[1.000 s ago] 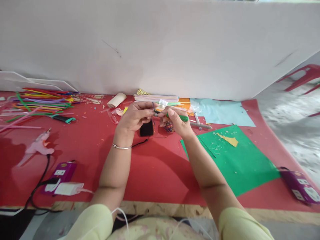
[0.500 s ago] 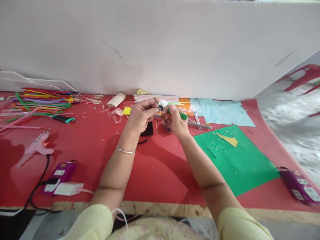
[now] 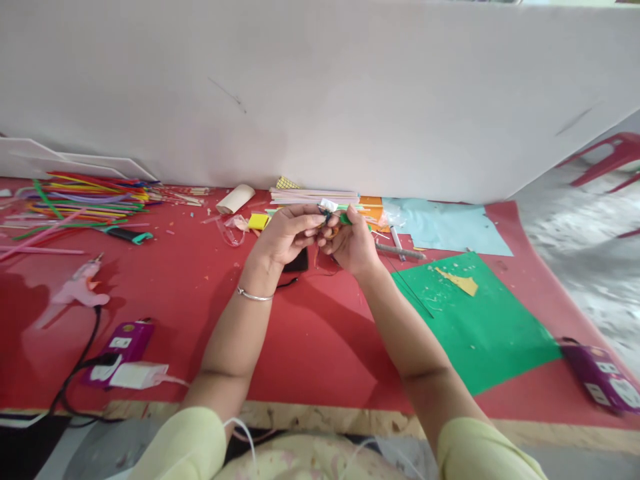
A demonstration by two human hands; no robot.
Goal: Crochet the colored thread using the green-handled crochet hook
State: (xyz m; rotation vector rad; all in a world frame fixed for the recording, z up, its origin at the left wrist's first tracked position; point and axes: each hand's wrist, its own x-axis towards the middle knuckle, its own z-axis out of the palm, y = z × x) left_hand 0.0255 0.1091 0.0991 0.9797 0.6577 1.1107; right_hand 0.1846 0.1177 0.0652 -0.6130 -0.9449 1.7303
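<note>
My left hand [image 3: 287, 233], with a bangle on its wrist, is closed in a pinch on a small dark part [image 3: 327, 215]. What kind of part it is I cannot make out. My right hand [image 3: 354, 243] is closed around a green screwdriver-like tool [image 3: 345, 219], its tip hidden by the fingers at the dark part. Just beyond the fingertips shows a small white piece [image 3: 329, 205]. Below the hands lies a black flat object [image 3: 299, 261], partly covered by my left hand, with thin wires beside it.
On the red table [image 3: 310, 347], a pink glue gun [image 3: 80, 287] and a purple power strip [image 3: 123, 343] lie left, near colourful pipe cleaners [image 3: 95, 200]. A green sheet [image 3: 480, 340] lies right, with another purple strip [image 3: 600, 377]. A white board [image 3: 320, 100] stands behind.
My right hand has turned and its fingers have shifted on the green tool, so less of the handle shows. Both hands stay together at the dark part.
</note>
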